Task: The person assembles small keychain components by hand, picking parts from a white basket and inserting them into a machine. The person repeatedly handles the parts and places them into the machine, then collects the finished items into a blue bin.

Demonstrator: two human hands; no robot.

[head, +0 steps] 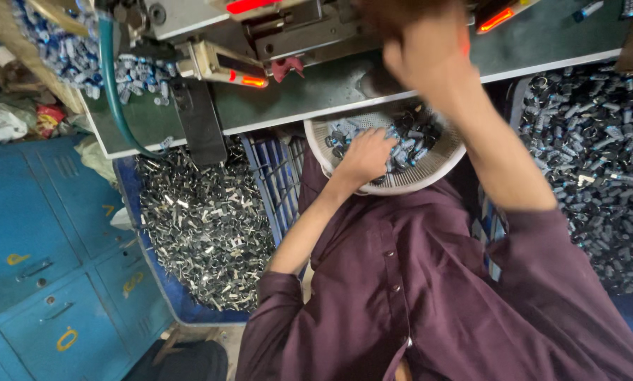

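Note:
A white perforated basket [429, 176] rests on my lap under the edge of the green machine table [309, 92]. It holds several small black and blue cylindrical parts [415, 137]. My left hand [366, 155] is inside the basket, fingers curled down into the parts. My right hand [422, 53] is raised over the table's edge, close to the machine's metal head [288, 35]. It is blurred with its back toward me, and its fingers are hidden. My dark maroon sleeves cover both arms.
A heap of black and silver metal pieces [203, 219] fills a blue bin on my left. A pile of dark parts [592, 155] lies on my right. More blue-white parts [69, 56] sit at the table's back left by a green hose [111, 85]. Blue cabinets [41, 247] stand far left.

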